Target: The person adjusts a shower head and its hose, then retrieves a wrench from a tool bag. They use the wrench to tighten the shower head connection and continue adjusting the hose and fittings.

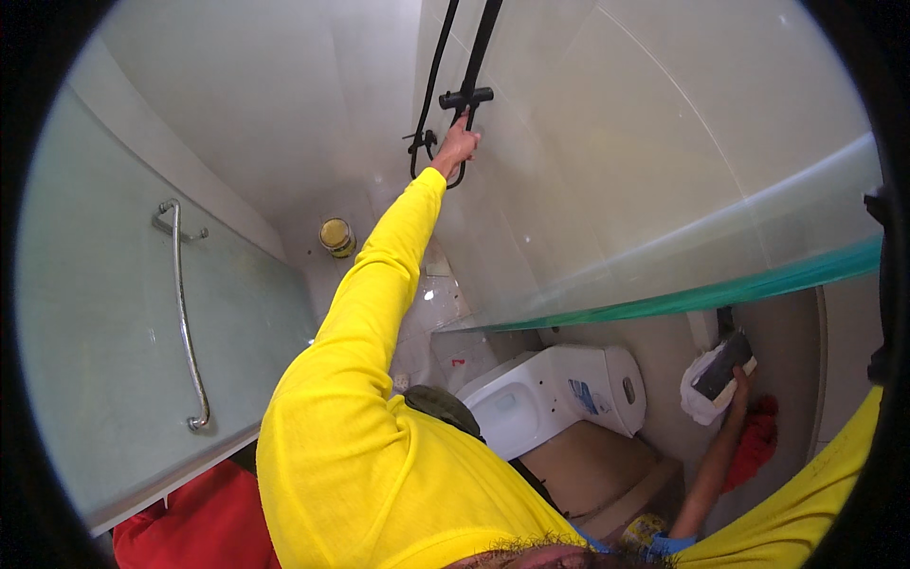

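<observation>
Near the top centre of the frame, the person's left hand (459, 144), at the end of a yellow sleeve (379, 266), reaches up to a black shower fitting (466, 98) on the wall; one finger is straightened toward it and the others are bent, though from where I stand I cannot tell whether they grip anything. The right hand is out of sight, so I cannot tell its state. At lower right, another person's hand (742, 384) holds a dark block (722, 368) against white material (700, 398). A white toilet (502, 414) sits lower centre, a tub (335, 233) left of centre on the tiled floor, and a chrome handle (180, 313) at far left.
</observation>
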### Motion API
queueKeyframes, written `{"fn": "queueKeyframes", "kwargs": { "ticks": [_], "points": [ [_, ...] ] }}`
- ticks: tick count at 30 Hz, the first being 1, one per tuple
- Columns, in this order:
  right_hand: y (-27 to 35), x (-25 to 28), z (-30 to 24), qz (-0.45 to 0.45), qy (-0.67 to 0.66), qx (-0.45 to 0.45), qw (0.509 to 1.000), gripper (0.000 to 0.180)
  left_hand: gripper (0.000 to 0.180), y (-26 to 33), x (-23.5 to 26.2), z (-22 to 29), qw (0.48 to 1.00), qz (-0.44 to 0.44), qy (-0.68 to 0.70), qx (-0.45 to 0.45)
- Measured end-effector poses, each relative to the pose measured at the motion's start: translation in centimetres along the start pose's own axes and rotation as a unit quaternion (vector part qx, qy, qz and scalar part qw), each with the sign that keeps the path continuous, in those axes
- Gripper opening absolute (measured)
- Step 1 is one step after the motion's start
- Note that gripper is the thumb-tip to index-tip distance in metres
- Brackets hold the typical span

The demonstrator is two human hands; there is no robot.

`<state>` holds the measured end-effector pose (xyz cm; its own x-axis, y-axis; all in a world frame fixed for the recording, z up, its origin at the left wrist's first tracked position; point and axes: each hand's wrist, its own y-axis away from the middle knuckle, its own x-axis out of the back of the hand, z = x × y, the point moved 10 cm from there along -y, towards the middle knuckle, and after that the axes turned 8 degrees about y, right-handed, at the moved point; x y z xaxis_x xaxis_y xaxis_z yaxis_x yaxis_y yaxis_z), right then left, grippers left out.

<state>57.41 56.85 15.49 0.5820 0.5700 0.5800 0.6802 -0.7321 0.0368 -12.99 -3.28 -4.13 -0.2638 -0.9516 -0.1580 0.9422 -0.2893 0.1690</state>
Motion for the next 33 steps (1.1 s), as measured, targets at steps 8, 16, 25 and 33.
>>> {"fn": "queueKeyframes", "kwargs": {
  "ticks": [8,16,25,33],
  "points": [
    [-1.2,1.2,2.4,0.002,-0.015,0.0,1.0,0.089,0.085,-0.4,0.3,-0.7,0.999,-0.008,-0.049,0.009],
    [-0.7,0.7,0.9,0.0,0.012,0.014,1.0,0.082,0.087,0.0,0.1,-0.4,0.998,-0.03,-0.043,0.027],
    [-0.2,0.4,0.6,0.003,0.03,-0.022,0.999,0.079,0.067,0.8,1.5,-0.2,0.998,0.057,0.001,-0.028],
    [0.1,-0.3,0.0,-0.014,-0.02,-0.016,1.0,0.077,0.042,0.9,5.0,0.8,0.969,0.199,0.115,-0.092]
  ]
}}
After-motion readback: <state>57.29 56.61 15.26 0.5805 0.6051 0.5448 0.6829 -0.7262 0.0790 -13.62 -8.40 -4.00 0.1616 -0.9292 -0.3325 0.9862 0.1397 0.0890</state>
